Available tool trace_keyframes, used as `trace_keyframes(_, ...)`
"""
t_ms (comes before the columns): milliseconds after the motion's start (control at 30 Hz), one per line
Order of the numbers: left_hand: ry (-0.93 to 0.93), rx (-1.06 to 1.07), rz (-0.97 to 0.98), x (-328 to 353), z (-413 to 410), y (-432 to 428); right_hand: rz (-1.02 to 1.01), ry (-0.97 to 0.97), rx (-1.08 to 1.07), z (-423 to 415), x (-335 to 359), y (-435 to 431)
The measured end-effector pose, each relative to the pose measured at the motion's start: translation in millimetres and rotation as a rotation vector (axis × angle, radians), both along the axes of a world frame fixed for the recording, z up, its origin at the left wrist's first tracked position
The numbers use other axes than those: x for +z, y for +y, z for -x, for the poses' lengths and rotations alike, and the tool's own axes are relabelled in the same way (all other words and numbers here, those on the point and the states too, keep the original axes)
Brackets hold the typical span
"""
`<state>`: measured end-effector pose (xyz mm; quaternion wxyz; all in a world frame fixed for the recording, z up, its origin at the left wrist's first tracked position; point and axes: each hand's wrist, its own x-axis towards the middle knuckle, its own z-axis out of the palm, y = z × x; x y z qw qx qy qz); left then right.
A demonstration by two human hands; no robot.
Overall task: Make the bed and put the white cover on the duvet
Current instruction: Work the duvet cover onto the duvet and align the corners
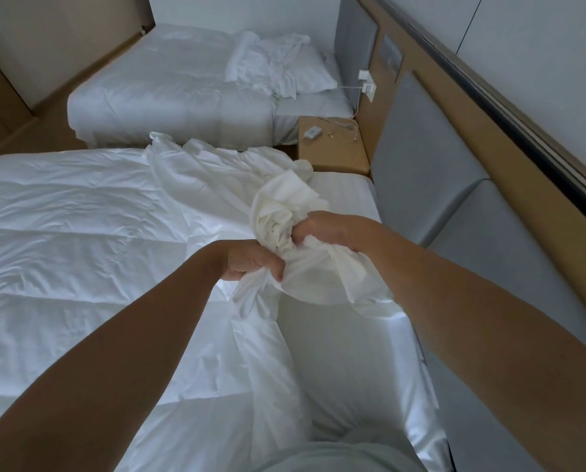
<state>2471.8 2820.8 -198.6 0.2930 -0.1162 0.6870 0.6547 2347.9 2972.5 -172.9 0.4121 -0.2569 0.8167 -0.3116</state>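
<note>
A white quilted duvet (73,233) lies spread over the near bed (339,189). The white cover (284,206) is bunched into a crumpled wad above the bed's head end, with loose folds trailing back over the duvet and down toward me. My left hand (254,262) grips a gathered fold at the wad's lower left. My right hand (332,229) grips the bunched cloth from the right, close beside the left hand. Both fingers' tips are buried in the fabric.
A second bed (169,93) with a rumpled pillow (305,68) and sheets stands beyond. A wooden nightstand (332,144) holding a small white device and cables sits between the beds. A grey padded headboard (427,158) runs along the right wall.
</note>
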Motion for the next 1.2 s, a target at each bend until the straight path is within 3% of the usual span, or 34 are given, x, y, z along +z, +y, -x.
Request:
trace_keyframes(100,0.088,0.209,-0.104,-7.0,2.8,-6.6,-0.094,-0.189,0.022,1.7,3.8,3.5)
trace_keyframes(167,0.189,0.286,-0.067,-8.4,5.6,-7.7,-0.138,-0.271,0.113,2.8,-1.3,4.9)
trace_keyframes(300,0.417,0.366,0.203,-12.0,11.2,-11.3,-0.148,-0.209,0.178,-3.6,-9.8,7.5)
trace_keyframes(400,0.476,0.451,0.213,-12.4,6.9,-5.4,-0.089,-0.206,0.103,5.8,-9.3,6.7)
trace_keyframes(500,0.447,0.481,0.034,-15.2,4.7,5.5,-0.057,-0.187,0.108,15.5,7.0,0.6)
trace_keyframes(600,0.29,0.35,-0.078,-16.3,7.2,11.9,-0.04,-0.113,0.112,23.2,20.6,-8.3)
trace_keyframes(767,0.068,0.008,0.035,-16.8,15.5,1.0,-0.069,0.056,0.114,23.9,17.9,-12.2)
trace_keyframes(967,0.052,-0.059,0.195,-29.1,26.7,-1.4,-0.063,0.048,0.076,41.1,-20.3,-12.6)
trace_keyframes(1033,0.133,0.083,0.088,-37.9,31.6,-0.6,-0.001,0.111,0.034,46.8,-26.1,-6.8)
trace_keyframes(1133,0.199,0.567,-0.254,-54.6,42.6,1.8,0.21,0.239,-0.007,49.8,-27.4,-5.3)
trace_keyframes(1200,0.233,0.812,-0.313,-62.4,52.9,1.3,0.291,0.201,-0.049,52.0,-32.1,-14.3)
